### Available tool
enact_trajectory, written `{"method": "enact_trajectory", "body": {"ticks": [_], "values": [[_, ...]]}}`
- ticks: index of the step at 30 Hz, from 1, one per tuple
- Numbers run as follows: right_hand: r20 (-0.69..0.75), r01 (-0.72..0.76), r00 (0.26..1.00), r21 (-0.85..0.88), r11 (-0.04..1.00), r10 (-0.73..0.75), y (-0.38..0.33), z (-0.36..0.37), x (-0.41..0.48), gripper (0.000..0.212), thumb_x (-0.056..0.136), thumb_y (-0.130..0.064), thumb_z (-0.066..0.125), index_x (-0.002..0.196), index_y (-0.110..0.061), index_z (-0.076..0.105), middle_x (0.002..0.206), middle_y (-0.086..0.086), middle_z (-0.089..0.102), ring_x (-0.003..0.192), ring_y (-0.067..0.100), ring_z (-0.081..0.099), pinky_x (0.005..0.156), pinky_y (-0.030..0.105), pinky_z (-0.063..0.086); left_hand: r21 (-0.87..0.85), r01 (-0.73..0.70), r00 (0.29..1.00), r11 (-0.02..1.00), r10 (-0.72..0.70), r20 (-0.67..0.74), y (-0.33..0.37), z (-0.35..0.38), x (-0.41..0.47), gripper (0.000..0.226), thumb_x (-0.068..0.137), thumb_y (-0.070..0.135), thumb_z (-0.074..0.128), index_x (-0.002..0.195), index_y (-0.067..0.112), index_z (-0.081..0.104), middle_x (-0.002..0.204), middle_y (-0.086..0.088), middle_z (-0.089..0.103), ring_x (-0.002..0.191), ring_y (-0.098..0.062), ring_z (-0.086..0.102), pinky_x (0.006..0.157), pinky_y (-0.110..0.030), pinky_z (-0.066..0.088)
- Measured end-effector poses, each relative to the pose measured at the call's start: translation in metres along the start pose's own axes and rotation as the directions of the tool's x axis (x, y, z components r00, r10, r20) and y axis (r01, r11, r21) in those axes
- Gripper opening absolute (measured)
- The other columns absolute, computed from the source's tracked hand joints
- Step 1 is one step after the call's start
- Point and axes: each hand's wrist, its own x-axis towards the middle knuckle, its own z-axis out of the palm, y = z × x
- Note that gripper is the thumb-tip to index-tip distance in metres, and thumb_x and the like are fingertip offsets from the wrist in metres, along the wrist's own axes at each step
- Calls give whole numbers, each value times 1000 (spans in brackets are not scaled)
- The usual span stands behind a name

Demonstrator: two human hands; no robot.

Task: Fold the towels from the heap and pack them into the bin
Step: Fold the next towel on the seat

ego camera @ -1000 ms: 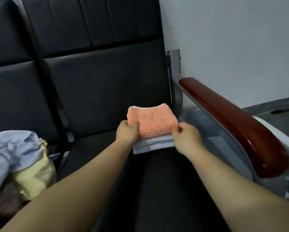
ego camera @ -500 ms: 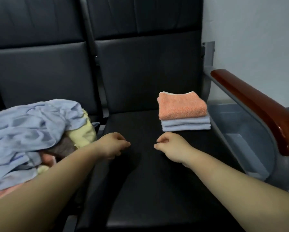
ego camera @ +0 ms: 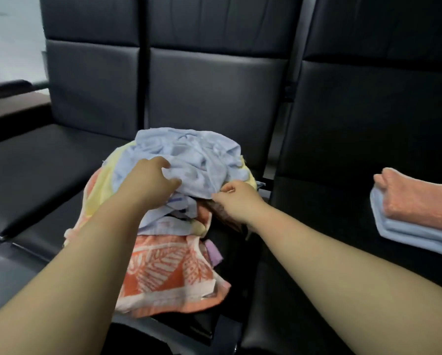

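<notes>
Your left hand (ego camera: 150, 181) grips the blue towel (ego camera: 191, 152) atop the heap (ego camera: 168, 272); your right hand (ego camera: 236, 198) pinches its near edge, likely to lift it free for folding.

Folded towel stack (ego camera: 419, 208) partly beyond the right edge.

Both bare forearms reach forward and converge. The left hand (ego camera: 150, 184) lies knuckles-up, fingers curled into the light blue towel (ego camera: 189, 152) — the right hand (ego camera: 237, 199), just beside it, pinches that towel's lower edge between thumb and fingertips.
</notes>
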Motion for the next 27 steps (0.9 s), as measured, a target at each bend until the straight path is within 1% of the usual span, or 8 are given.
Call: {"method": "enact_trajectory", "body": {"ticks": [5, 8, 12, 15, 17, 21, 24, 27], "values": [[-92, -227, 969, 47, 973, 230, -31, 27, 58, 39, 103, -37, 53, 130, -10, 59, 121, 7, 60, 110, 30, 60, 80, 33, 43, 47, -18, 999, 999, 16, 44, -27, 6, 18, 64, 93, 54, 60, 150, 28, 44, 149, -10, 40, 126, -34, 53, 106, -45, 45], [-56, -218, 975, -88, 972, 214, -28, 33, 75, 38, 110, -27, 41, 139, -9, 57, 140, 10, 59, 126, 32, 57, 85, 32, 45, 93, -43, 994, 995, 33, 100, -32, 12, 24, 63, 91, 57, 60, 147, 32, 46, 146, -7, 41, 125, -35, 50, 106, -48, 44], [-29, -165, 984, 216, 962, 175, -46, 8, 76, 10, 94, -21, 67, 86, -15, 65, 87, 8, 64, 76, 23, 62, 67, 29, 45, 274, -76, 996, 959, 85, -18, -19, 11, 22, 82, 82, 67, 63, 153, 40, 31, 159, -4, 27, 141, -37, 29, 110, -53, 32], [60, -88, 996, 667, 740, 65, -72, -36, 51, 13, 99, -17, 64, 86, -18, 65, 71, -1, 64, 59, 10, 58, 54, 21, 45, 294, -185, 978, 938, 205, -38, -4, 12, 18, 88, 75, 74, 66, 149, 42, 34, 163, -1, 22, 148, -35, 17, 116, -56, 21], [85, -65, 996, 819, 570, -8, -83, -75, 29, 16, 102, -20, 60, 87, -17, 64, 67, -4, 62, 61, 8, 57, 52, 17, 46, 283, -270, 959, 920, 283, -5, 5, 19, 16, 60, 77, 71, 66, 126, 39, 52, 148, 2, 43, 141, -32, 31, 113, -56, 27], [-19, 40, 998, 924, 381, -59, -74, -133, -2, 15, 104, -21, 57, 95, -12, 65, 80, 1, 67, 73, 12, 66, 65, 21, 54, 69, -372, 924, 926, 363, 116, 32, 31, 9, 25, 93, 48, 51, 89, 24, 57, 86, 5, 64, 89, -23, 63, 84, -40, 50], [-146, 146, 989, 927, 346, -25, -54, -170, -21, 19, 106, -21, 55, 107, -6, 66, 96, 8, 73, 90, 21, 73, 80, 30, 60, -234, -406, 881, 883, 446, 156, 70, 44, -14, 20, 95, 22, 59, 76, 17, 57, 71, 8, 60, 71, -13, 56, 67, -25, 44], [-288, 257, 953, 933, 252, 91, -25, -215, -41, 22, 107, -21, 55, 112, -4, 68, 101, 10, 74, 92, 22, 75, 73, 30, 62, -427, -381, 815, 820, 516, 263, 128, 65, -54, 19, 91, 25, 65, 76, 22, 55, 73, 11, 57, 72, -7, 53, 69, -23, 45]]}}
